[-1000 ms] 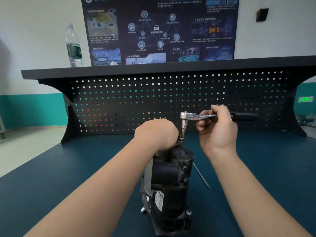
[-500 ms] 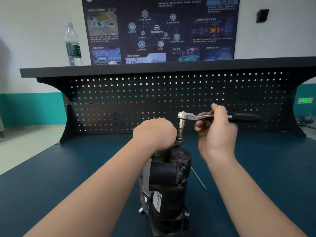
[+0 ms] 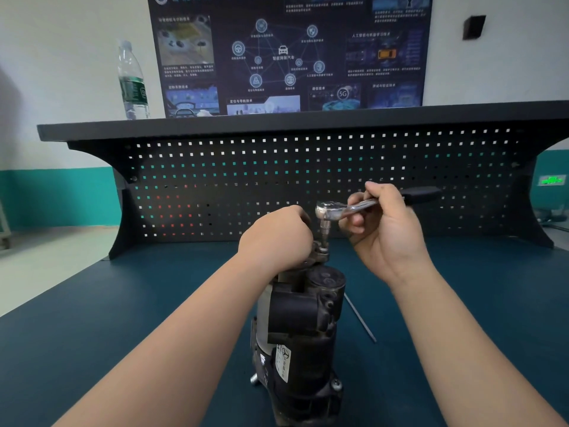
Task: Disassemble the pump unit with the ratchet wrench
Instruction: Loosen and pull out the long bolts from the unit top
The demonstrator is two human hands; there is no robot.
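A black pump unit (image 3: pixel 300 328) stands upright on the dark teal bench (image 3: pixel 123 318), near the front middle. My left hand (image 3: pixel 277 235) grips its top end and hides what lies beneath. A chrome ratchet wrench (image 3: pixel 331 210) sits with its socket down on a fastener at the pump's top right. Its black handle (image 3: pixel 421 192) points right and slightly away. My right hand (image 3: pixel 385 223) holds the wrench shank, fingers curled round it.
A thin metal rod (image 3: pixel 360 317) lies on the bench right of the pump. A black pegboard back panel (image 3: pixel 308 167) with a shelf rises behind. A water bottle (image 3: pixel 132 81) stands on the shelf at left. A poster hangs on the wall.
The wrench handle has swung a little away from me, its far end rising in the view. My left hand stays on the pump's top.
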